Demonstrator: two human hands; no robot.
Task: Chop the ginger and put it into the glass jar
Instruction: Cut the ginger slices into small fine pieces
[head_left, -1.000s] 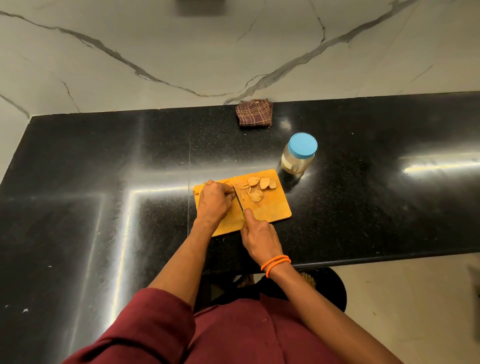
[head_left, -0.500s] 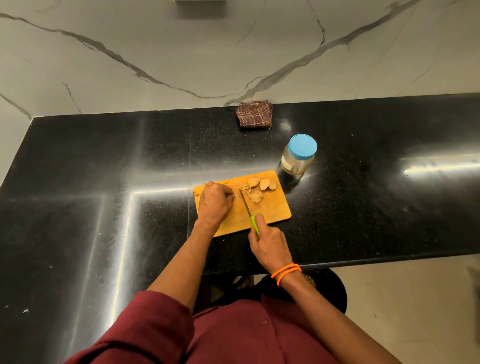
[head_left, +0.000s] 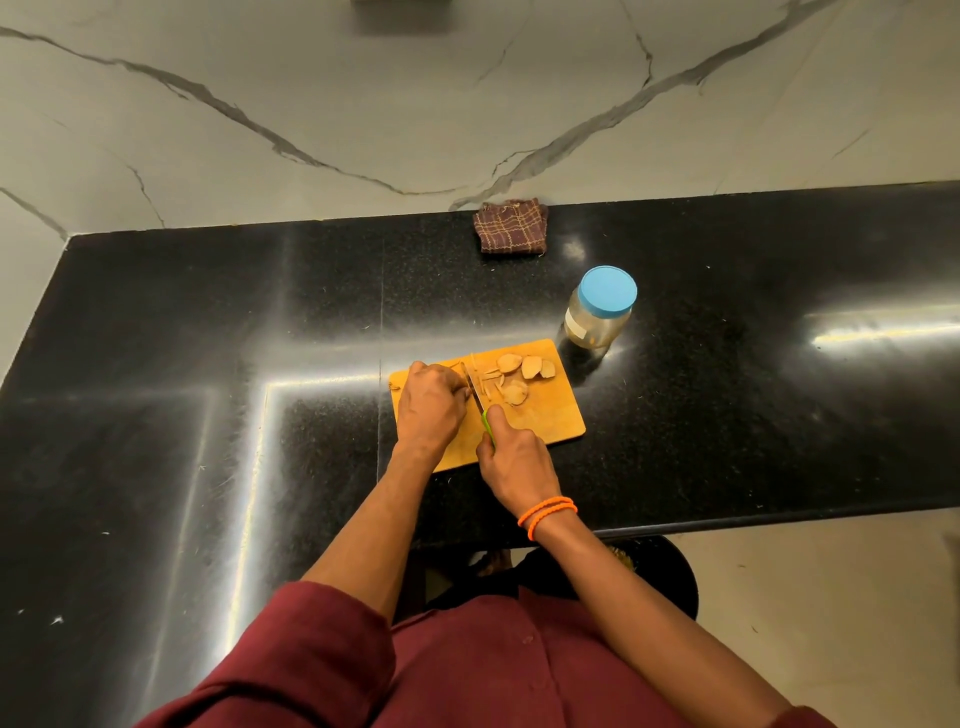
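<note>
On yellow wooden cutting board (head_left: 545, 415), black bench: left hand (head_left: 431, 402) fingers curled, pinning ginger piece, mostly hidden. Right hand (head_left: 514, 460) grips green-handled knife (head_left: 478, 397), blade lengthwise just right of those fingers. Sliced ginger rounds (head_left: 524, 369) beyond; blue-lidded glass jar (head_left: 600, 312) capped, nearer right hand.

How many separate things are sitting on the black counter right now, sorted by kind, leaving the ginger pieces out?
Wooden cutting board: 1
Glass jar with blue lid: 1
Green-handled knife, held in the right hand: 1
Folded checked cloth: 1
Total: 4
</note>
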